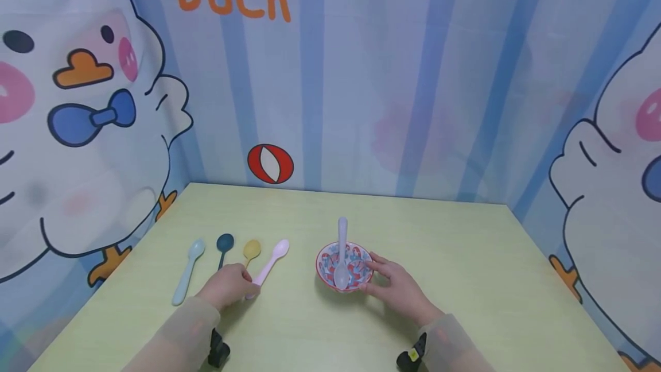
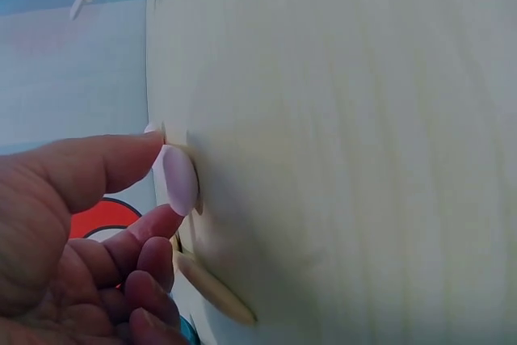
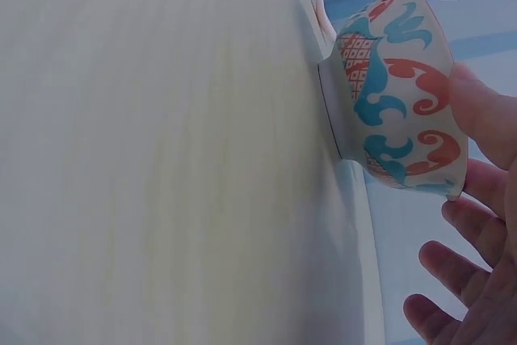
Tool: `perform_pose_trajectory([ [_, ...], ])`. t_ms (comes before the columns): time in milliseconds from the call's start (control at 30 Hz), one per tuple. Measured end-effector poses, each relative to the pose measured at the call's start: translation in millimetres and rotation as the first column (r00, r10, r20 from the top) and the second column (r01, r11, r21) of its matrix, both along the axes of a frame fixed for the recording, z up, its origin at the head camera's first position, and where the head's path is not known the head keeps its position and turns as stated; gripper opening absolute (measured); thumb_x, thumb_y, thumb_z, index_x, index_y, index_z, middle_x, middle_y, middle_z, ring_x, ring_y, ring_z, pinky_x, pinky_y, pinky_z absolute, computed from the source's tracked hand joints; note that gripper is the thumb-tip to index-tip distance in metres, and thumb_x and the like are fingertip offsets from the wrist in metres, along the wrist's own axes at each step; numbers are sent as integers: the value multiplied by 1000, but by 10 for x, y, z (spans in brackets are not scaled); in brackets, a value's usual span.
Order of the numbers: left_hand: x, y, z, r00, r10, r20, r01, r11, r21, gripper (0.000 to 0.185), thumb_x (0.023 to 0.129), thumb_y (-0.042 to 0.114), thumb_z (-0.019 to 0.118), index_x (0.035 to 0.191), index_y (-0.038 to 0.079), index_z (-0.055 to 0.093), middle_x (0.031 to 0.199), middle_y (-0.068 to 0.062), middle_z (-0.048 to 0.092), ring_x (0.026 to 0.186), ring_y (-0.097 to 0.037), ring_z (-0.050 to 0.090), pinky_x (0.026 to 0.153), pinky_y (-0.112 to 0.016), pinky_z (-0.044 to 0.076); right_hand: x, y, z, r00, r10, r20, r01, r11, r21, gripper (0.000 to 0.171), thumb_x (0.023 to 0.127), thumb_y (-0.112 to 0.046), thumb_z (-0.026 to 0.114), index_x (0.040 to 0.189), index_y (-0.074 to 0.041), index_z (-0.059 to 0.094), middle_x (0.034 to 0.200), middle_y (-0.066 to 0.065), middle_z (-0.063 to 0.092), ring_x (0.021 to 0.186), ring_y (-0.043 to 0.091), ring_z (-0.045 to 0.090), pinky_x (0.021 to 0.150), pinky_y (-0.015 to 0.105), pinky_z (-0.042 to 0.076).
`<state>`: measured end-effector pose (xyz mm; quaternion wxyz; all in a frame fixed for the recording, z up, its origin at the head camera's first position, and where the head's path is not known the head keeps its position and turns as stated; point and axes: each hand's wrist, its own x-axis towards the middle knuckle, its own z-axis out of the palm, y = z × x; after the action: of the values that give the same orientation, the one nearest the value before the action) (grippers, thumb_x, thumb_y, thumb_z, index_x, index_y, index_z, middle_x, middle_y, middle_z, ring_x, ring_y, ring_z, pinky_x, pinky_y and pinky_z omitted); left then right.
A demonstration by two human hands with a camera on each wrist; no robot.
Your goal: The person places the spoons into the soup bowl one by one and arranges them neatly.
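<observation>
My left hand (image 1: 229, 287) pinches the handle end of a pink spoon (image 1: 272, 261) between thumb and index finger; in the left wrist view that pink tip (image 2: 179, 181) shows between them. A yellow spoon (image 1: 252, 250) and a dark teal spoon (image 1: 225, 244) lie just beyond this hand, their handles partly hidden by it. On the right, my right hand (image 1: 396, 293) holds the near right rim of a red-and-blue patterned bowl (image 3: 404, 111) with thumb and fingers. A pale lavender spoon (image 1: 342, 245) rests inside the bowl, its handle leaning over the far rim.
A light blue spoon (image 1: 188, 271) lies left of the other spoons on the pale yellow table (image 1: 444, 234). A blue striped curtain (image 1: 351, 73) with duck drawings stands behind the table and along its sides.
</observation>
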<state>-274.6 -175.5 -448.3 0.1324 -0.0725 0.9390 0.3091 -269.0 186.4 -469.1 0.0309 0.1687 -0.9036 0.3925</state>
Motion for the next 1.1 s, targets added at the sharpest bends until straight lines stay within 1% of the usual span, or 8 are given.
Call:
perform_pose_trajectory([
  [433, 4, -39, -46, 1000, -13, 8, 13, 1000, -8, 27, 79, 23, 77, 88, 7, 57, 77, -7, 54, 69, -21, 50, 57, -30, 39, 21, -3, -75, 999, -27, 38, 30, 997, -73, 59, 83, -32, 76, 133, -6, 57, 150, 3, 40, 137, 34, 33, 109, 55, 26],
  [733, 21, -10, -27, 997, -69, -42, 65, 994, -90, 25, 80, 23, 75, 84, 6, 58, 75, -6, 55, 67, -21, 50, 58, -31, 40, 15, -9, -104, 999, -27, 31, 30, 993, -112, 60, 83, -31, 75, 134, -6, 56, 150, 3, 40, 138, 33, 33, 109, 54, 26],
  [967, 23, -4, -34, 993, -98, -69, 90, 989, -118, 22, 79, 22, 74, 81, 6, 59, 73, -5, 55, 65, -20, 50, 56, -30, 40, 19, -14, -116, 1000, -19, 23, 21, 991, -130, 60, 83, -30, 75, 133, -4, 56, 149, 5, 40, 137, 34, 34, 109, 54, 27],
  [1100, 21, -1, -42, 992, -101, -74, 92, 989, -119, 22, 79, 21, 74, 81, 6, 59, 72, -5, 54, 64, -20, 50, 56, -29, 40, 24, -22, -121, 999, -25, 28, 29, 990, -138, 59, 83, -30, 76, 133, -4, 56, 149, 5, 40, 137, 34, 34, 109, 55, 26],
])
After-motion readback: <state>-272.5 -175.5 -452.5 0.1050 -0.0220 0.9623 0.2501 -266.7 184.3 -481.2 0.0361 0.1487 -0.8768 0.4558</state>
